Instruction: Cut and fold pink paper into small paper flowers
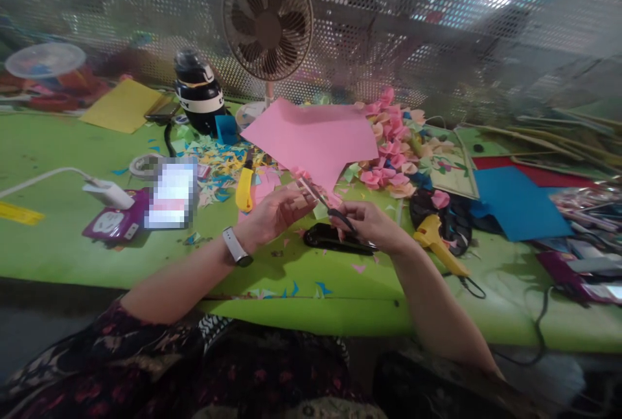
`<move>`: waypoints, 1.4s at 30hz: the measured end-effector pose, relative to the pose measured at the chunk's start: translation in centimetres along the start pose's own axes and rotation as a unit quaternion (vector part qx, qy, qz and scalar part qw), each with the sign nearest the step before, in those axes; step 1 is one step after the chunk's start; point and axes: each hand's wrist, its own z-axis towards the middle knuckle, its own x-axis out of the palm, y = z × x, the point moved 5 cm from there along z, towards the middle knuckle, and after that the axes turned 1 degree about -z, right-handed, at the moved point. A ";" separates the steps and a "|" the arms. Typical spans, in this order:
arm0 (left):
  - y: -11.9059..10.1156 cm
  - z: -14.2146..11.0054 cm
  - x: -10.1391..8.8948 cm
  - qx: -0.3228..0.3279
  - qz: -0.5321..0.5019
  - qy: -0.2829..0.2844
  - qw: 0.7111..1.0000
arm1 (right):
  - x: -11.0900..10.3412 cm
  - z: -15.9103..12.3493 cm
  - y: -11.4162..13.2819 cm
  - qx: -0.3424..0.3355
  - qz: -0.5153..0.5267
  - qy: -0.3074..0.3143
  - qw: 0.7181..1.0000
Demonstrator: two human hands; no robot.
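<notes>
My right hand (362, 223) is closed around the dark handles of a pair of scissors (339, 217), whose blades point up and left. The fingers of my left hand (275, 213) are pinched together by the blades, on a small piece of pink paper (302, 175) that is partly hidden. Just beyond both hands lies a large pink paper sheet (315, 137), one corner reaching toward the scissors. Below my right hand rests a glossy black oblong object (335, 239). A yellow utility knife (244, 189) lies left of my hands, among paper scraps (208, 163).
Folded paper petals (389, 140) are heaped behind on the right. A yellow glue gun (440, 247) lies near a blue sheet (519, 202). A fan (268, 27) and black bottle (199, 98) stand at the back. A lit phone (171, 193) and purple power strip (114, 217) sit left.
</notes>
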 end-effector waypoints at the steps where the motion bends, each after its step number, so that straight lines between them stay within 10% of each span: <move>1: 0.1 0.1 -0.1 -0.004 -0.012 -0.005 1.000 | -0.1 -0.1 0.1 0.000 0.005 0.009 1.000; 8: 0.0 0.2 -0.5 -0.008 0.008 -0.048 0.999 | -4.6 0.6 -1.6 -0.044 -0.058 -0.094 0.993; 14: -0.5 0.2 -1.0 -0.015 0.066 -0.104 0.992 | -10.6 0.7 -3.3 0.031 -0.367 -0.305 0.878; 23: -0.2 0.7 -1.5 -0.008 0.156 -0.081 0.984 | -13.2 -0.2 -5.6 0.211 -0.512 -0.291 0.780; 42: -1.9 0.4 -1.0 0.233 0.479 -0.018 0.846 | -14.2 0.0 -7.1 0.258 -0.519 -0.226 0.783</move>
